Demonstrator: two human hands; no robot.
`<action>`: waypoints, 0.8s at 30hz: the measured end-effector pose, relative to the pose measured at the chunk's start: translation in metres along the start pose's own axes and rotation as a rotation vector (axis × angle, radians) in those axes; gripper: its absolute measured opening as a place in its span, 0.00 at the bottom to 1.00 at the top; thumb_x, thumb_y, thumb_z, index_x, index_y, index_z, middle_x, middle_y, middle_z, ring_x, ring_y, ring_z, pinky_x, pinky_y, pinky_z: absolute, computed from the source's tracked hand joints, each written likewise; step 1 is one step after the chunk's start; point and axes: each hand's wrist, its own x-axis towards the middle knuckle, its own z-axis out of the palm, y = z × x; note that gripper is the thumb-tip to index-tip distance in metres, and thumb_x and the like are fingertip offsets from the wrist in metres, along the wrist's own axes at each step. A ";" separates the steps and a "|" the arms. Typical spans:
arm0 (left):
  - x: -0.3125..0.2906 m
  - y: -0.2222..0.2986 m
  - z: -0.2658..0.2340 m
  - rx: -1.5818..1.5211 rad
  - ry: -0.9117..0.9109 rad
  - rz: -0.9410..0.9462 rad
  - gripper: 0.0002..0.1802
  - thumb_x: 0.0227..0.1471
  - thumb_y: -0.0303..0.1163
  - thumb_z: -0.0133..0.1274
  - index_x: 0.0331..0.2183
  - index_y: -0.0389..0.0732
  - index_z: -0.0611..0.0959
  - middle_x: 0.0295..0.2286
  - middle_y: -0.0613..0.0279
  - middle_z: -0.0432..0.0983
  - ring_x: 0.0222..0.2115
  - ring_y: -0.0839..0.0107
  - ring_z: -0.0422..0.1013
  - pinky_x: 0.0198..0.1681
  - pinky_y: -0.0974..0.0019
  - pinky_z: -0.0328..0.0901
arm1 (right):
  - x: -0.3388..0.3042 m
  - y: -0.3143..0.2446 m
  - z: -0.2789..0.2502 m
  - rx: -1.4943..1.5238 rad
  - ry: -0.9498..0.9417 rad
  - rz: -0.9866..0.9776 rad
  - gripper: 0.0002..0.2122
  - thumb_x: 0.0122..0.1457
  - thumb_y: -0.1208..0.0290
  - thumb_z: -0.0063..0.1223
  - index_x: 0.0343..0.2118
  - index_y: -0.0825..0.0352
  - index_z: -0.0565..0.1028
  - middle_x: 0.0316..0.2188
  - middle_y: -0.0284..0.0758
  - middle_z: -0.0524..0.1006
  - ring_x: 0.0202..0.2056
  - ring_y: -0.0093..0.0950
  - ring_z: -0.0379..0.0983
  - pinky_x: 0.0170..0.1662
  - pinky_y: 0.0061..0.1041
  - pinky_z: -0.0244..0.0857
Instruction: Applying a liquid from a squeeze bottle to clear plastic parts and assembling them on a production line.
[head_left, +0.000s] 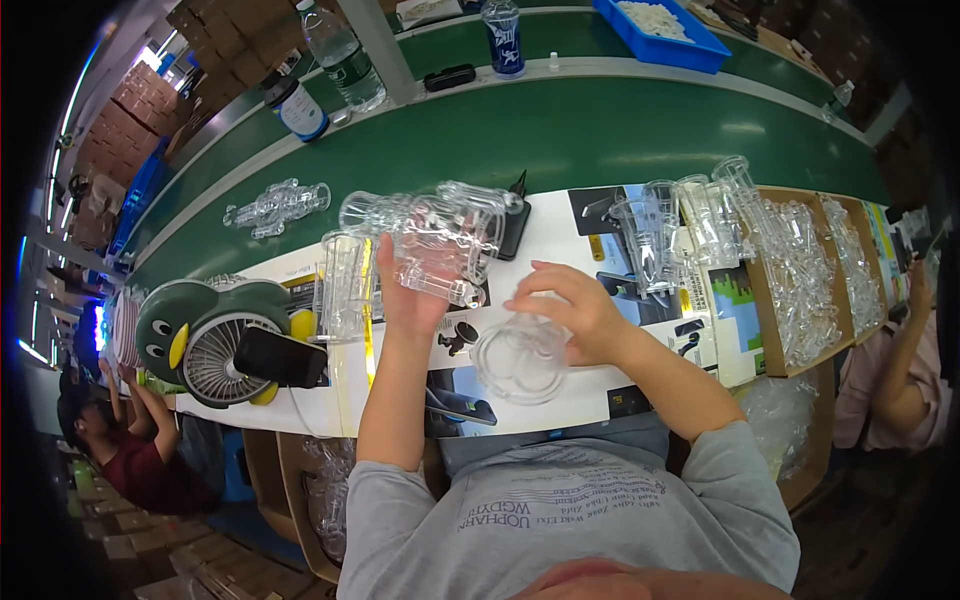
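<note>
On the far left, a dark green penguin-shaped fan with a pale round grille stands on the counter, a black phone in front of its grille. Beyond it, a clear, knobbly plastic piece lies on the long green surface. Clear plastic tubes stand just beside the fan. Here's the left hand, fingers wrapped on a jumbled cluster of clear plastic parts, held up above the counter! To its right, the right hand has its fingers curled on a round, lobed clear plastic piece, held low near the person's body. Further right, clear cup-like plastic pieces stand grouped, and a brown cardboard tray brims with clear plastic fittings.
</note>
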 end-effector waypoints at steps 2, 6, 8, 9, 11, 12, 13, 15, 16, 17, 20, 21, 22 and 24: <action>0.000 0.007 -0.001 0.010 0.079 0.125 0.29 0.50 0.52 0.46 0.48 0.42 0.68 0.49 0.43 0.60 0.54 0.49 0.55 0.56 0.47 0.52 | -0.005 0.003 0.000 0.055 -0.010 0.039 0.22 0.37 0.76 0.60 0.41 0.63 0.72 0.42 0.38 0.71 0.42 0.36 0.69 0.48 0.33 0.63; 0.000 0.019 -0.007 0.101 0.020 0.177 0.29 0.51 0.48 0.46 0.51 0.46 0.64 0.49 0.42 0.60 0.54 0.44 0.53 0.57 0.40 0.48 | -0.005 0.003 -0.004 0.419 -0.038 0.550 0.22 0.47 0.71 0.59 0.46 0.65 0.66 0.38 0.33 0.71 0.40 0.24 0.68 0.44 0.27 0.62; 0.001 0.021 -0.007 0.088 0.050 0.184 0.30 0.51 0.47 0.46 0.54 0.49 0.61 0.50 0.42 0.59 0.54 0.42 0.53 0.56 0.38 0.48 | -0.007 0.011 -0.003 0.764 -0.035 0.809 0.21 0.47 0.71 0.60 0.44 0.66 0.66 0.38 0.33 0.70 0.40 0.22 0.68 0.43 0.24 0.63; 0.001 0.022 -0.006 0.113 0.045 0.194 0.31 0.51 0.47 0.46 0.55 0.49 0.60 0.51 0.41 0.58 0.54 0.42 0.53 0.56 0.38 0.48 | -0.008 0.012 -0.001 0.791 -0.011 0.813 0.16 0.51 0.70 0.57 0.41 0.67 0.66 0.36 0.33 0.71 0.38 0.22 0.69 0.42 0.22 0.63; 0.001 0.022 -0.002 0.186 0.029 0.205 0.33 0.51 0.48 0.46 0.56 0.50 0.57 0.53 0.42 0.56 0.54 0.42 0.52 0.56 0.39 0.49 | -0.009 0.019 -0.003 0.922 -0.080 0.815 0.15 0.52 0.70 0.55 0.41 0.68 0.67 0.34 0.33 0.72 0.36 0.22 0.70 0.42 0.22 0.63; 0.000 0.022 -0.002 0.185 0.032 0.204 0.33 0.51 0.48 0.46 0.56 0.50 0.57 0.53 0.42 0.56 0.54 0.42 0.52 0.56 0.39 0.49 | -0.009 0.022 -0.003 1.051 -0.148 0.809 0.14 0.54 0.70 0.53 0.42 0.69 0.67 0.32 0.33 0.73 0.35 0.22 0.71 0.42 0.22 0.64; -0.002 0.024 -0.003 0.206 0.016 0.199 0.35 0.52 0.49 0.44 0.57 0.48 0.55 0.53 0.40 0.53 0.55 0.41 0.49 0.57 0.40 0.47 | -0.008 0.021 -0.003 1.053 -0.148 0.812 0.14 0.54 0.70 0.53 0.42 0.69 0.67 0.32 0.33 0.73 0.35 0.22 0.71 0.42 0.22 0.64; -0.004 0.026 -0.003 0.228 0.002 0.192 0.37 0.52 0.50 0.43 0.58 0.45 0.53 0.54 0.37 0.50 0.56 0.39 0.46 0.58 0.41 0.45 | -0.007 0.019 -0.002 1.019 -0.216 0.809 0.13 0.56 0.70 0.50 0.41 0.71 0.68 0.30 0.33 0.74 0.33 0.22 0.72 0.41 0.21 0.64; -0.004 0.025 -0.003 0.225 -0.009 0.189 0.37 0.51 0.50 0.44 0.58 0.46 0.53 0.54 0.37 0.51 0.56 0.39 0.46 0.58 0.41 0.44 | -0.007 0.019 -0.001 1.020 -0.215 0.814 0.13 0.56 0.70 0.50 0.41 0.71 0.68 0.30 0.33 0.74 0.33 0.22 0.72 0.41 0.21 0.64; -0.004 0.024 -0.002 0.223 -0.021 0.186 0.38 0.51 0.50 0.46 0.58 0.47 0.53 0.54 0.38 0.51 0.57 0.39 0.45 0.58 0.41 0.44 | -0.008 0.019 0.000 1.018 -0.239 0.830 0.12 0.56 0.69 0.50 0.39 0.71 0.69 0.29 0.33 0.74 0.32 0.21 0.72 0.40 0.20 0.63; -0.004 0.021 0.004 0.245 -0.038 0.178 0.39 0.49 0.50 0.47 0.58 0.48 0.53 0.54 0.39 0.51 0.57 0.39 0.45 0.58 0.41 0.44 | -0.010 0.021 0.005 1.015 -0.267 0.843 0.11 0.56 0.67 0.52 0.37 0.70 0.71 0.28 0.32 0.75 0.31 0.19 0.71 0.38 0.18 0.63; -0.004 0.020 0.003 0.242 -0.036 0.175 0.39 0.49 0.50 0.47 0.58 0.48 0.53 0.54 0.39 0.51 0.57 0.39 0.45 0.58 0.41 0.44 | -0.011 0.021 0.006 1.013 -0.271 0.836 0.11 0.56 0.67 0.52 0.36 0.70 0.71 0.27 0.32 0.75 0.30 0.18 0.71 0.37 0.18 0.63; -0.005 0.021 0.002 0.247 -0.051 0.162 0.39 0.49 0.50 0.47 0.58 0.49 0.53 0.55 0.39 0.51 0.57 0.39 0.45 0.58 0.41 0.44 | -0.011 0.021 0.006 1.013 -0.272 0.839 0.11 0.56 0.67 0.52 0.36 0.70 0.71 0.27 0.32 0.75 0.30 0.18 0.71 0.37 0.18 0.63; -0.006 0.022 -0.002 0.250 -0.064 0.148 0.39 0.49 0.51 0.47 0.58 0.49 0.53 0.55 0.39 0.51 0.57 0.39 0.45 0.58 0.41 0.43 | -0.010 0.020 0.004 0.967 -0.295 0.840 0.12 0.55 0.66 0.52 0.34 0.70 0.71 0.26 0.32 0.75 0.30 0.18 0.71 0.36 0.17 0.63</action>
